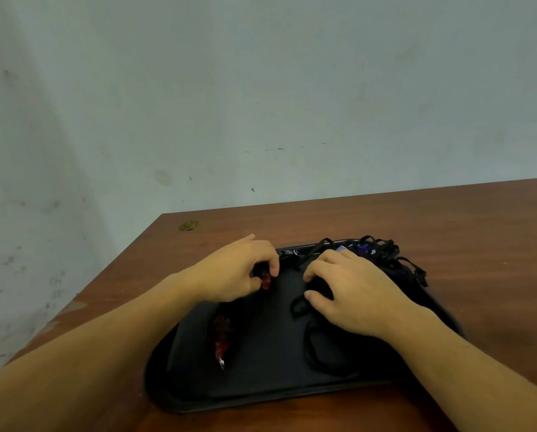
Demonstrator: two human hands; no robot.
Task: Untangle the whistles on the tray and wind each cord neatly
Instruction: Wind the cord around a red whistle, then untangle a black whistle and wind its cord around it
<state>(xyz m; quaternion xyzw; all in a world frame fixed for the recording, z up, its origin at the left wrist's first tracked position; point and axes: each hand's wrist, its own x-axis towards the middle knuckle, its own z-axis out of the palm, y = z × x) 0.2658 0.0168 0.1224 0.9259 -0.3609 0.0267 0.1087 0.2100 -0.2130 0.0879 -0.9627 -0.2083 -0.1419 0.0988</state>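
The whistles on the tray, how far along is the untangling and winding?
Early on. One red whistle lies apart on the tray, seemingly wound. The left hand pinches another red whistle; the right hand presses a black cord. A tangled pile at the tray's far right is still left.

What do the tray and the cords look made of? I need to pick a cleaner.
The tray looks like matte black plastic: a smooth, dull surface with a rounded moulded rim. The cords look like flat black woven fabric, limp and looped in a tangle. Both are guesses; the picture is dark.
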